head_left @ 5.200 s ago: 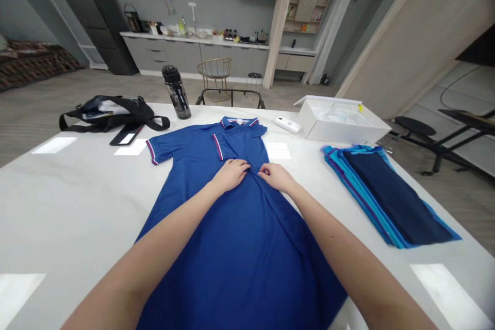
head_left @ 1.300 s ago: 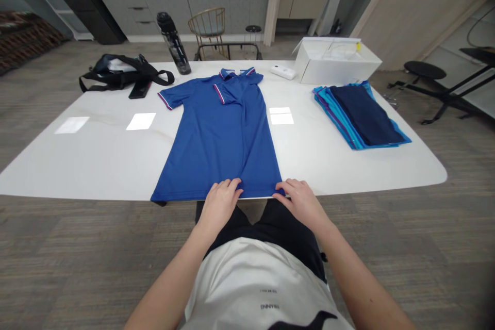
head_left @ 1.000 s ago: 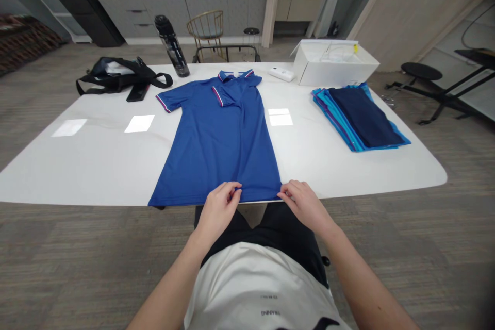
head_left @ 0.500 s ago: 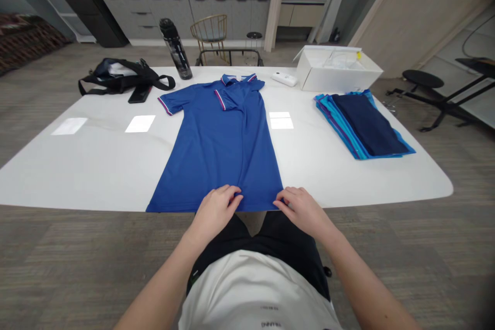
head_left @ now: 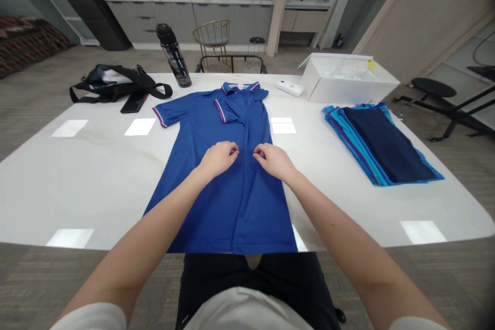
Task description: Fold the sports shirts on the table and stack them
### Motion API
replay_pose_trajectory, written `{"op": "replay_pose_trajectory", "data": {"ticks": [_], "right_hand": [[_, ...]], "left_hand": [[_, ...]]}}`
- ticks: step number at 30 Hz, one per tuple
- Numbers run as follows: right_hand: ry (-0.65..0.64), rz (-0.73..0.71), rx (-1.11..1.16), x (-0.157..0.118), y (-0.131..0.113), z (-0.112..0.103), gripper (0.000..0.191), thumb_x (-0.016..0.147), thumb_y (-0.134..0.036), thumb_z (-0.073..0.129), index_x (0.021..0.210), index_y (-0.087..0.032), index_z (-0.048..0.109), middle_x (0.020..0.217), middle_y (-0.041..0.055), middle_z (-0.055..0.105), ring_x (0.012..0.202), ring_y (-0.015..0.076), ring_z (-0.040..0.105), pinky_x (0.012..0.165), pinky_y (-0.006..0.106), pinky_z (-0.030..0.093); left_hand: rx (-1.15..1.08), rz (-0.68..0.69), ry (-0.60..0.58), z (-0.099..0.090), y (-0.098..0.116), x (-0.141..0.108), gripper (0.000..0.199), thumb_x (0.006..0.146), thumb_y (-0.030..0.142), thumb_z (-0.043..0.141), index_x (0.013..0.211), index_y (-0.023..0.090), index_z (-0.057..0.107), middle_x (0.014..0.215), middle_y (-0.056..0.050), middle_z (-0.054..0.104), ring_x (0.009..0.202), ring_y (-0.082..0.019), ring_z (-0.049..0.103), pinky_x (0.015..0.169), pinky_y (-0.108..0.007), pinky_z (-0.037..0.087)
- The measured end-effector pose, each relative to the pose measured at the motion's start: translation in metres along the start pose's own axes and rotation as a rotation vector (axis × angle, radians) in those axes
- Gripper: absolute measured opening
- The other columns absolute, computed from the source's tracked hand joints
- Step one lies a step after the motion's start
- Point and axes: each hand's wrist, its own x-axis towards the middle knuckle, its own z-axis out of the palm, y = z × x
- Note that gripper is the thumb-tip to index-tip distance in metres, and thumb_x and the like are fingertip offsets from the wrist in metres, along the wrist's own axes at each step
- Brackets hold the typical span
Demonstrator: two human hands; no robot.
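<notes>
A blue polo shirt (head_left: 216,201) lies on the white table, its collar at the far end and its hem along the near edge. The side on my right is folded inward, and that sleeve lies across the front, showing a red and white striped cuff. My left hand (head_left: 221,158) is over the middle of the shirt with its fingers curled together. Facing it, my right hand (head_left: 274,160) is closed in a similar way over the folded strip. Neither hand shows cloth between its fingers; whether the fingertips touch the shirt is unclear.
A stack of folded clothes (head_left: 386,144) sits on the table (head_left: 88,185) at the right. Behind it stand a white box (head_left: 344,82) and a small white device (head_left: 290,87). A black bottle (head_left: 174,56), a black bag (head_left: 116,85) and a phone (head_left: 133,103) are at the far left.
Both hands have left the hem and moved forward to mid-shirt. The view has shifted, so more of the near table shows. The shirt keeps its folded shape.
</notes>
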Motion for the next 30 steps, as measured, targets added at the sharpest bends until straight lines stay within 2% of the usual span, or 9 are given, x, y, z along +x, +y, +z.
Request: {"op": "replay_pose_trajectory", "data": {"ticks": [4, 8, 12, 15, 18, 21, 24, 28, 30], "right_hand": [[0.019, 0.081, -0.046, 0.058, 0.008, 0.010, 0.029, 0.102, -0.044, 0.051, 0.109, -0.021, 0.067, 0.107, 0.0075, 0.071, 0.092, 0.0206, 0.066, 0.079, 0.030, 0.046], [0.050, 0.195, -0.096, 0.100, 0.008, 0.021, 0.039, 0.101, -0.052, 0.050, 0.115, -0.018, 0.064, 0.111, 0.0118, 0.070, 0.096, 0.0251, 0.067, 0.082, 0.034, 0.048], [0.073, 0.249, -0.134, 0.128, 0.008, 0.029, 0.042, 0.100, -0.054, 0.049, 0.113, -0.017, 0.062, 0.108, 0.0132, 0.070, 0.096, 0.0282, 0.068, 0.083, 0.038, 0.050], [0.047, 0.255, -0.161, 0.136, 0.010, 0.034, 0.038, 0.101, -0.050, 0.048, 0.112, -0.016, 0.061, 0.107, 0.0138, 0.071, 0.094, 0.0280, 0.069, 0.082, 0.038, 0.050], [0.027, 0.243, -0.176, 0.138, 0.012, 0.037, 0.033, 0.103, -0.042, 0.043, 0.112, -0.017, 0.061, 0.105, 0.0138, 0.072, 0.092, 0.0264, 0.070, 0.082, 0.036, 0.051], [-0.004, 0.230, -0.157, 0.142, 0.013, 0.036, 0.032, 0.104, -0.040, 0.040, 0.109, -0.017, 0.062, 0.102, 0.0135, 0.073, 0.089, 0.0266, 0.070, 0.080, 0.036, 0.051], [-0.012, 0.230, -0.121, 0.151, 0.009, 0.034, 0.033, 0.104, -0.042, 0.040, 0.106, -0.018, 0.063, 0.098, 0.0129, 0.073, 0.088, 0.0274, 0.071, 0.078, 0.037, 0.051], [-0.012, 0.223, -0.077, 0.163, 0.000, 0.034, 0.040, 0.105, -0.049, 0.039, 0.107, -0.019, 0.064, 0.099, 0.0118, 0.073, 0.089, 0.0275, 0.070, 0.078, 0.037, 0.051], [-0.044, 0.218, -0.063, 0.165, -0.003, 0.037, 0.046, 0.105, -0.055, 0.036, 0.106, -0.019, 0.064, 0.100, 0.0117, 0.073, 0.089, 0.0281, 0.070, 0.079, 0.038, 0.051]], "left_hand": [[0.036, -0.100, 0.137, 0.000, -0.024, 0.063, 0.030, 0.098, 0.034, 0.046, 0.115, 0.023, 0.068, 0.118, -0.010, 0.068, 0.109, -0.027, 0.064, 0.094, -0.040, 0.049], [0.063, -0.228, 0.249, -0.003, -0.056, 0.139, 0.039, 0.099, 0.033, 0.042, 0.134, 0.021, 0.056, 0.138, -0.017, 0.057, 0.127, -0.033, 0.052, 0.104, -0.052, 0.041], [0.063, -0.264, 0.259, 0.001, -0.079, 0.208, 0.046, 0.100, 0.033, 0.038, 0.143, 0.019, 0.047, 0.147, -0.020, 0.051, 0.134, -0.035, 0.046, 0.109, -0.058, 0.034], [0.082, -0.278, 0.225, 0.010, -0.093, 0.245, 0.050, 0.100, 0.034, 0.038, 0.147, 0.018, 0.044, 0.148, -0.021, 0.050, 0.138, -0.036, 0.041, 0.115, -0.065, 0.021], [0.114, -0.301, 0.187, 0.019, -0.108, 0.266, 0.048, 0.099, 0.037, 0.042, 0.140, 0.015, 0.052, 0.144, -0.023, 0.052, 0.138, -0.038, 0.041, 0.116, -0.068, 0.014], [0.148, -0.314, 0.172, 0.020, -0.118, 0.279, 0.038, 0.098, 0.034, 0.043, 0.127, 0.016, 0.061, 0.137, -0.021, 0.057, 0.133, -0.037, 0.046, 0.114, -0.064, 0.021], [0.131, -0.310, 0.174, 0.011, -0.122, 0.289, 0.036, 0.099, 0.031, 0.040, 0.126, 0.019, 0.060, 0.133, -0.019, 0.059, 0.127, -0.035, 0.051, 0.109, -0.058, 0.031], [0.124, -0.239, 0.273, -0.005, -0.122, 0.299, 0.038, 0.101, 0.033, 0.035, 0.131, 0.021, 0.056, 0.134, -0.018, 0.057, 0.125, -0.034, 0.052, 0.106, -0.055, 0.035], [0.119, -0.207, 0.267, -0.008, -0.125, 0.300, 0.038, 0.100, 0.036, 0.038, 0.131, 0.023, 0.056, 0.135, -0.017, 0.056, 0.126, -0.034, 0.052, 0.105, -0.053, 0.037]]}}
